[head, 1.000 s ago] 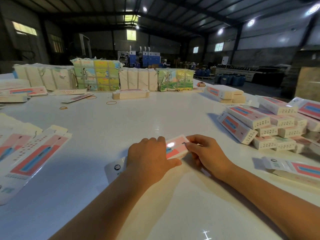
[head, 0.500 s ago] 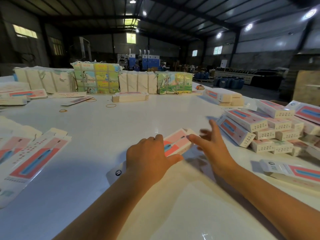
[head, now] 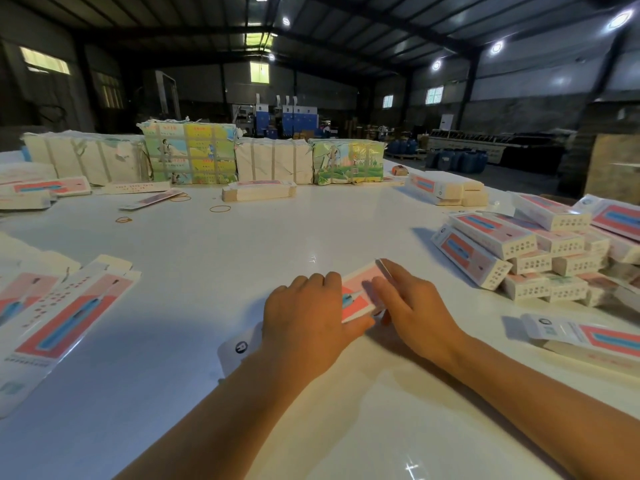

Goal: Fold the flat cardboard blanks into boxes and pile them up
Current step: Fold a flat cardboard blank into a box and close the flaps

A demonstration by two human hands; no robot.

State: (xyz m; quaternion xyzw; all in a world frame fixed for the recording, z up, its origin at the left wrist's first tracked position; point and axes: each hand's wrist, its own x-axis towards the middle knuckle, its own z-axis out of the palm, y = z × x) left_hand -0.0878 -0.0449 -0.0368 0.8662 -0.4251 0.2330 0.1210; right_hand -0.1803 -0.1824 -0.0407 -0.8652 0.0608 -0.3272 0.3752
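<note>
Head view, item: half-formed carton [head: 358, 295], pink and red print, on the white bench [head: 242, 258], lower centre of frame.
Change: right hand [head: 417, 311], reaching toward the folded pile half a second ago, is back on the carton's far end; end flap likely being closed.
Left hand [head: 304, 323]: fingers curled over the carton's middle, holding it down.
Right hand fingers: extended, pressing, not curled.
Axis: long axis runs lower left to upper right; logo end [head: 239, 348] lower left.
Pile: finished boxes [head: 526, 251], right of frame.
Stock: flat blanks [head: 65, 317], left edge.
</note>
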